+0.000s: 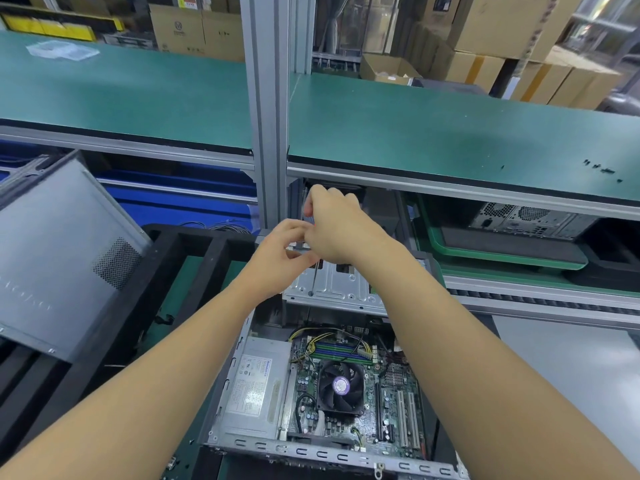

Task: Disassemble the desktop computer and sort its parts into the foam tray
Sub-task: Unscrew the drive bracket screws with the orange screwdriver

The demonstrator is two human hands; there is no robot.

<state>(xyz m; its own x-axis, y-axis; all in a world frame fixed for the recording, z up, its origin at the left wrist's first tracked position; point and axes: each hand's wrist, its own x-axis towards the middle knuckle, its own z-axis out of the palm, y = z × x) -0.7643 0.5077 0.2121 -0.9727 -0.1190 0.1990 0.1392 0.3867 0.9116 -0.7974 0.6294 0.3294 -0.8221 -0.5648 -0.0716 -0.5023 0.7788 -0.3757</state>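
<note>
Early stage: side panel (59, 258) is off, case (322, 386) full, tray (194, 258) empty. Right hand (341, 230) grips screwdriver (314, 278); left hand (282, 258) pinches its shaft.

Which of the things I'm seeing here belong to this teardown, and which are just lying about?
Job:
open computer case
screwdriver in right hand
left hand
drive cage
removed side panel
foam tray

Lying about:
cardboard boxes
second computer
green bin

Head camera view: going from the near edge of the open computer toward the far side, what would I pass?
CPU fan → memory sticks → metal drive cage → the two hands, left hand and right hand, working a screwdriver → green shelf.
</note>
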